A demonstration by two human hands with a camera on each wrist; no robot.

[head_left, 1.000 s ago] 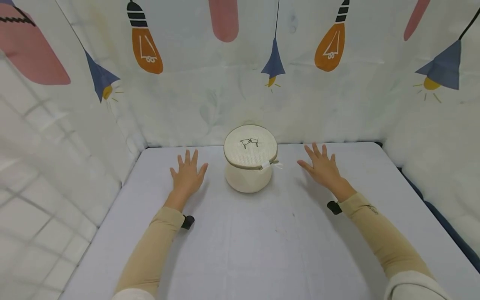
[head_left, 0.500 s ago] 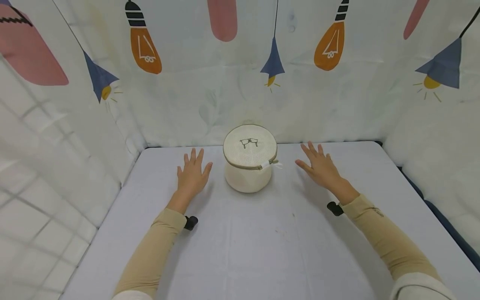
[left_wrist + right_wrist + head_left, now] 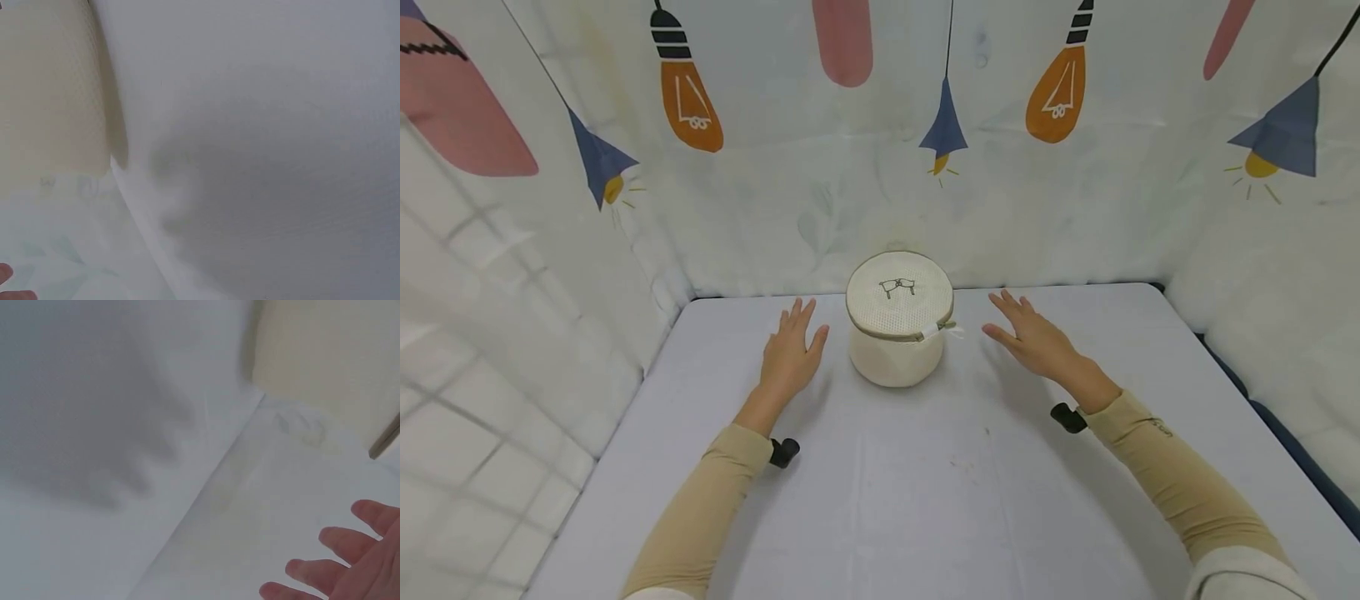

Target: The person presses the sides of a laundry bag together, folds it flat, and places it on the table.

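Note:
A round cream mesh laundry bag [image 3: 897,358] stands upright near the far edge of the table, with a zip around its top and a small line drawing on the lid. To its left is my left hand [image 3: 790,357], fingers extended and thumb spread toward the bag. My right hand [image 3: 1037,340] hovers on the other side, fingers straight, thumb pointing at the bag. Neither hand touches it. In the left wrist view the bag's side [image 3: 50,94] fills the upper left corner, and two fingertips show below. The right wrist view has the bag [image 3: 319,362] at the upper right, above my spread fingers [image 3: 340,544].
A white cloth covers the table [image 3: 910,500]. Behind it hangs a pale curtain [image 3: 737,208] printed with lamps and bulbs, which also runs along both sides. Each wrist carries a small black camera [image 3: 785,452].
My left hand has moved right, closer to the bag, and turned slightly inward. The right hand has shifted a little left toward it. The bag has stayed in place.

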